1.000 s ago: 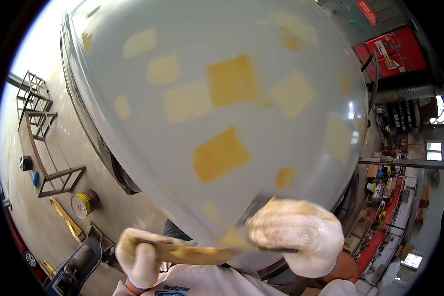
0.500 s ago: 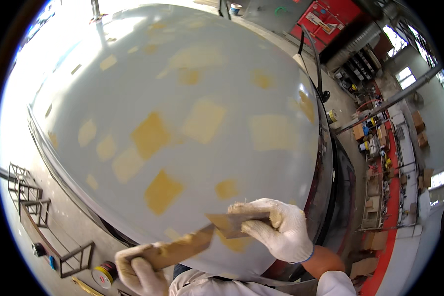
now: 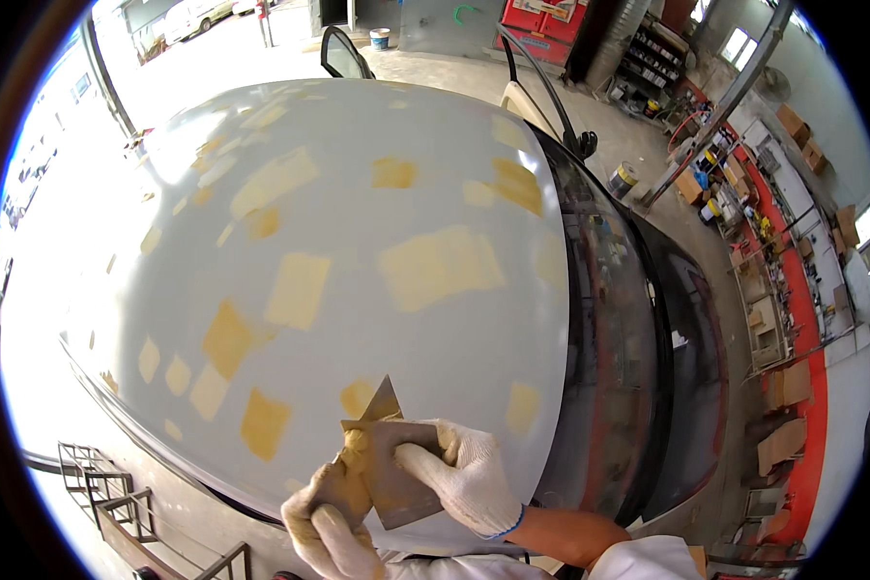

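My left hand (image 3: 331, 532), in a white work glove stained with filler, is closed on a putty-smeared flat spreader (image 3: 385, 398). My gloved right hand (image 3: 472, 483) pinches a thin metal scraper (image 3: 396, 488) between thumb and fingers. The two blades cross, the scraper covering part of the left spreader. Yellow putty (image 3: 357, 443) clings in a lump where they meet. Both hands are over the near edge of a grey car roof (image 3: 445, 338). Darker yellow patches (image 3: 265, 423) and paler ones (image 3: 441, 269) of filler dot its surface.
Right of the roof is a dark car window (image 3: 604, 367). An open car door (image 3: 346, 56) stands at the far side. Metal frames (image 3: 116, 493) sit on the floor at lower left. A cluttered red-edged workbench (image 3: 793, 387) and a can (image 3: 623, 177) are at the right.
My view has shifted, showing more of the far workshop and the window. The hands have come closer together, and the blades, earlier meeting at their ends, now overlap crosswise with a putty lump between.
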The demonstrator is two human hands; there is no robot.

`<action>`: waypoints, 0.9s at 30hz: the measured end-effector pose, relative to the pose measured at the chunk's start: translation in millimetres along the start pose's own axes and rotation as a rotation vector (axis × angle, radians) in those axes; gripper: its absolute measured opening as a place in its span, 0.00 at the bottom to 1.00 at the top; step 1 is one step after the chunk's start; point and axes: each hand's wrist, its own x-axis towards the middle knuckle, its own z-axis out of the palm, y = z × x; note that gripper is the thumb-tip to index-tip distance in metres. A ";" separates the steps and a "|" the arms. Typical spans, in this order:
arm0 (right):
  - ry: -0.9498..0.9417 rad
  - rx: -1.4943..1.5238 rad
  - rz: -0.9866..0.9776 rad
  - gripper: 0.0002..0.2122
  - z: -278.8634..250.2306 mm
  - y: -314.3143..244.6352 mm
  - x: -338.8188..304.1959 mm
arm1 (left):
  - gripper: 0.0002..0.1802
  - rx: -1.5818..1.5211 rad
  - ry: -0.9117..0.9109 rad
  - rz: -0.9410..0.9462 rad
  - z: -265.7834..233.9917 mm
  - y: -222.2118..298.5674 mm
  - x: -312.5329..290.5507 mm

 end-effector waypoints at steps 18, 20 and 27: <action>0.274 0.764 -0.375 0.12 -68.8 -36.5 14.9 | 0.12 0.539 -0.601 0.186 59.8 22.1 32.2; 0.120 0.680 -0.606 0.13 -96.3 -28.8 25.3 | 0.09 0.481 -0.575 0.129 71.6 29.9 42.3; -0.324 -0.056 -0.448 0.14 -111.9 -67.3 17.3 | 0.09 0.589 -0.420 0.123 91.2 36.0 58.7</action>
